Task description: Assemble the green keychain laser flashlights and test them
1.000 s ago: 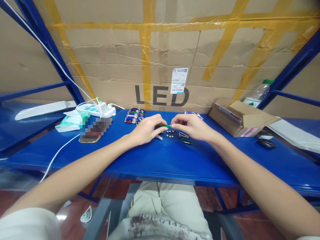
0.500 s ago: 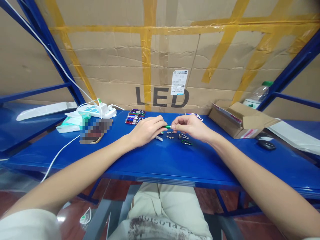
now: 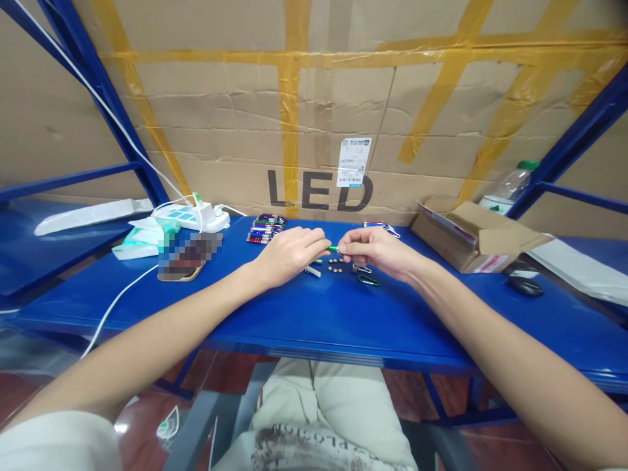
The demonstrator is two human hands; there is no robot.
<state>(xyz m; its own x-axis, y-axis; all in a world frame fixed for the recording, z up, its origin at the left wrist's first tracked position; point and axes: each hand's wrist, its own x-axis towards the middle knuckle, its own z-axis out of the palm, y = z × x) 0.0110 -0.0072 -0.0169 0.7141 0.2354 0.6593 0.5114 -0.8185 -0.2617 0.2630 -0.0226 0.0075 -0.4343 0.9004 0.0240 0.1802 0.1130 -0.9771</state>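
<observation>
My left hand (image 3: 289, 252) and my right hand (image 3: 375, 250) meet over the blue table (image 3: 324, 314), both pinched on a small green pen-like flashlight (image 3: 333, 248) held level between them. Only a short green stub shows between the fingertips. Below the hands lie several small button cells (image 3: 335, 263), a silver tube piece (image 3: 312, 271), a silver clip (image 3: 362, 268) and a green carabiner (image 3: 367, 280).
A row of coloured mini flashlights (image 3: 265, 229) lies at the back. A white power strip (image 3: 192, 216) and a blurred-out object (image 3: 188, 257) sit left. An open cardboard box (image 3: 475, 243), a plastic bottle (image 3: 505, 185) and a black mouse (image 3: 526, 286) are right.
The hands have drawn closer together along the green flashlight, so less of it shows. They have also shifted slightly away from me.
</observation>
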